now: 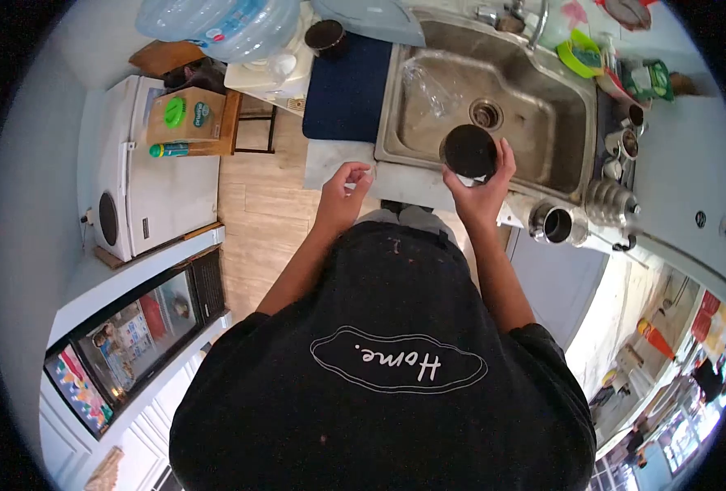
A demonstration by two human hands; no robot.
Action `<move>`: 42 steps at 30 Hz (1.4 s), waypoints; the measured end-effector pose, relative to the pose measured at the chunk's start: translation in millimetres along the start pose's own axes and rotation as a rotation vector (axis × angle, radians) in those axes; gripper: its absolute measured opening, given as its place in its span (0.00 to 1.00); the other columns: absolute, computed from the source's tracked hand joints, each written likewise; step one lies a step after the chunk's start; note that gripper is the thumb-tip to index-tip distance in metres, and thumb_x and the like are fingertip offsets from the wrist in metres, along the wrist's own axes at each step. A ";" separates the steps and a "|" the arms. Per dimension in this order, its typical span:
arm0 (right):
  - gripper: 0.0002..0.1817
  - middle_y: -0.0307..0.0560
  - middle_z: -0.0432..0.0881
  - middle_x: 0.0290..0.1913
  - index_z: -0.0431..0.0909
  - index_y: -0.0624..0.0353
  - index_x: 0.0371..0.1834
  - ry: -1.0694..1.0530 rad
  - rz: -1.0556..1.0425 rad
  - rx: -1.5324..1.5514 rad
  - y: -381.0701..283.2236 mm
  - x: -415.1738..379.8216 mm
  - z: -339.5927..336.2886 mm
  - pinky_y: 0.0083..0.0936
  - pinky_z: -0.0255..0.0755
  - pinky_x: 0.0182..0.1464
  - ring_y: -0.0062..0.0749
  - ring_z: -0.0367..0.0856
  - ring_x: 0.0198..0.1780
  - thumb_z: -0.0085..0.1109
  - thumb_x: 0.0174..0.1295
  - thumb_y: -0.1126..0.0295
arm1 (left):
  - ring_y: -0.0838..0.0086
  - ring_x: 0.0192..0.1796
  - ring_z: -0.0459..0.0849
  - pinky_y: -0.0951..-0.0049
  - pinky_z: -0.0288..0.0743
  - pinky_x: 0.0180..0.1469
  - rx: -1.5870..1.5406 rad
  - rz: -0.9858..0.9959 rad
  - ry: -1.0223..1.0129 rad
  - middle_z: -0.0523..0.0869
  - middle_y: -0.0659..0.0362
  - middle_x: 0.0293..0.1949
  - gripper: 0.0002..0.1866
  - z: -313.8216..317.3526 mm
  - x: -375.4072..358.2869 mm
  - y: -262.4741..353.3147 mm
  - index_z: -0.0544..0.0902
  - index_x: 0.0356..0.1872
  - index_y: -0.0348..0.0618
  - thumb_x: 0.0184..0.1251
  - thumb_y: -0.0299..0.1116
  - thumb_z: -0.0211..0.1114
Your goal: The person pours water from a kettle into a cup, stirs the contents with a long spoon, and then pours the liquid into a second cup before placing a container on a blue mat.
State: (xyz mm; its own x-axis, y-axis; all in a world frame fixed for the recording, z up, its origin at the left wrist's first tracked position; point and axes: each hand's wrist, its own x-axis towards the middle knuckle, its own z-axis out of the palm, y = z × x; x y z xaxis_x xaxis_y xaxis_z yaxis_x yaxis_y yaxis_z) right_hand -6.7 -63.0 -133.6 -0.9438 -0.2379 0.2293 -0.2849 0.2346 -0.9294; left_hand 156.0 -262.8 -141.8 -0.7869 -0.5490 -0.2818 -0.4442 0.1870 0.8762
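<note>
My right hand (487, 186) grips a dark round cup-like container (469, 150) over the front part of the steel sink (572, 159). Its dark face is turned up to me, with a bit of white at its lower edge; I cannot make out what is inside. Thumb and fingers press on either side of it. My left hand (349, 182) hovers by the counter edge, left of the sink, its fingers loosely curled and apart with nothing in them. Clear crumpled plastic (430, 88) lies in the sink, left of the drain (486, 113).
A dark blue mat (345, 98) lies left of the sink, with a dark bowl (325, 38) beyond it. A large water bottle (224, 29) stands at the back left. Metal pots (556, 225) and several cups line the right side. The faucet (541, 24) rises behind the sink.
</note>
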 end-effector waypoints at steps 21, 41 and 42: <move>0.53 0.60 0.75 0.65 0.60 0.63 0.76 -0.089 -0.064 -0.075 -9.4 72.4 122.6 0.39 0.67 0.72 0.47 0.76 0.67 0.80 0.45 0.67 | 0.73 0.47 0.86 0.70 0.80 0.47 -0.028 -0.059 0.116 0.89 0.56 0.42 0.14 -104.2 59.3 -31.8 0.84 0.54 0.42 0.73 0.37 0.66; 0.54 0.62 0.73 0.67 0.59 0.63 0.75 -0.077 -0.088 -0.120 2.3 140.6 226.3 0.38 0.67 0.72 0.50 0.74 0.69 0.83 0.45 0.65 | 0.72 0.49 0.87 0.69 0.80 0.48 0.011 -0.159 0.083 0.89 0.56 0.43 0.14 -167.7 65.3 -59.5 0.84 0.55 0.42 0.74 0.36 0.66; 0.54 0.62 0.73 0.67 0.59 0.63 0.75 -0.085 -0.083 -0.130 2.5 142.6 228.4 0.38 0.67 0.72 0.48 0.74 0.69 0.83 0.46 0.65 | 0.72 0.49 0.87 0.69 0.80 0.48 0.027 -0.169 0.079 0.89 0.56 0.43 0.14 -168.6 65.5 -57.1 0.84 0.55 0.42 0.74 0.36 0.66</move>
State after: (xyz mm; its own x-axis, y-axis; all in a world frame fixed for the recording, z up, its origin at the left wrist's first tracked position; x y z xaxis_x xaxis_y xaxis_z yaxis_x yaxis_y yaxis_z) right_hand -103.8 -311.7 -169.3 -0.9000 -0.3395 0.2733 -0.3860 0.3297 -0.8616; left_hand 202.0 -446.8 -144.4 -0.6645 -0.6362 -0.3921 -0.5795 0.1074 0.8079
